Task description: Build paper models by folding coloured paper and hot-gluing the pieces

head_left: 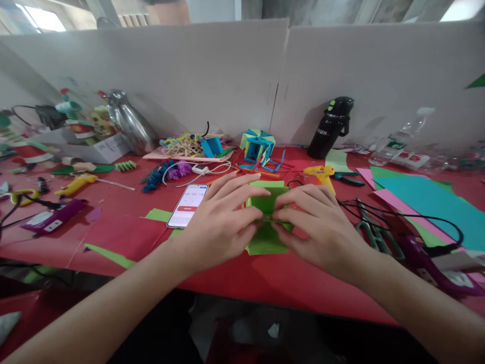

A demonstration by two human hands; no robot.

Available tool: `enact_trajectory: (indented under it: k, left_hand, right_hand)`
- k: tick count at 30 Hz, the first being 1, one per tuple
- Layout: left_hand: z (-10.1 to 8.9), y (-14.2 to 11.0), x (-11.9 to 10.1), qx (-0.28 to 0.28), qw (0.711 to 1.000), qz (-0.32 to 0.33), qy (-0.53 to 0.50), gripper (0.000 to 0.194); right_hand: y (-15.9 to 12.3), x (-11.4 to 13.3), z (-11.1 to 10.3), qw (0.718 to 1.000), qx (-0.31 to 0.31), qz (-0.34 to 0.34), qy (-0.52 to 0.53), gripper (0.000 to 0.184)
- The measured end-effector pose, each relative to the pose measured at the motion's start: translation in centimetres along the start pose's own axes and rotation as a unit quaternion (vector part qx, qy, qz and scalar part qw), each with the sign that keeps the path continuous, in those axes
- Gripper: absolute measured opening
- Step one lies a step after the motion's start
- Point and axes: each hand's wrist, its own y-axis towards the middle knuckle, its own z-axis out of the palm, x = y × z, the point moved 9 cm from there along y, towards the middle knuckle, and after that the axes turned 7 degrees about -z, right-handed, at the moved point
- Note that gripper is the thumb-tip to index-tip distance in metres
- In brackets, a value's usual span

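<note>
Bare forearms (125, 290) nearest, entering from the near left and near right corners and reaching over a red counter (235, 278). Left hand (229, 215) and right hand (322, 222) almost meet near the middle. Grip of each closed: thumb and fingertips pinch a raised fold that runs left to right across a bright green paper piece (267, 242). Piece lies between the hands, toward the near edge; one panel shows on the far side of the fold, another on the near side. Cannot tell whether its underside touches the counter.

Just left of the left hand: a phone (188, 205), screen lit with a timer. Farther left, a yellow glue gun (78, 184) and, nearer, a purple box (56, 216) with a dark cable.

Far middle: a blue and pale green paper model (258, 146). Left of it, wooden sticks (187, 147) in a heap, then a silver flask (127, 121). Right of it, a black bottle (329, 129) close to a white partition (189, 76).

Right side: a second glue gun (322, 174) just beyond the right hand; scissors (379, 236) right of that wrist; overlapping coloured sheets (435, 199), teal uppermost; beyond them, a clear plastic bottle (401, 137).
</note>
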Motion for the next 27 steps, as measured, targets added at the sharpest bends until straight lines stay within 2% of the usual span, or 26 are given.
enact_trajectory:
  k: [5,8,12,17,22,27]
  left_hand:
    - [-0.3,0.0,-0.3,-0.007,1.0,0.002,0.01,0.017]
    - [-0.6,0.0,-0.1,-0.006,1.0,-0.017,-0.003,0.014]
    - [-0.7,-0.1,0.3,-0.005,0.999,-0.032,-0.015,0.025]
    - [-0.1,-0.3,-0.2,-0.003,1.0,-0.014,0.013,0.009]
    - [-0.1,-0.3,-1.0,-0.005,0.998,-0.015,0.062,0.015]
    - [0.1,-0.5,-2.1,-0.02,0.993,0.024,0.114,0.02]
  right_hand:
    - [-0.3,0.0,0.7,1.0,0.022,-0.007,-0.017,0.011]
    - [-0.4,-0.1,0.6,1.0,0.014,-0.009,-0.02,0.014]
    - [-0.4,-0.3,0.4,1.0,-0.002,0.0,-0.008,0.015]
    - [-0.3,0.2,0.5,1.0,-0.008,-0.008,-0.014,0.018]
    - [-0.3,1.0,0.7,0.999,0.003,-0.026,-0.026,0.02]
    - [-0.3,1.4,0.9,0.997,0.007,-0.038,-0.062,0.017]
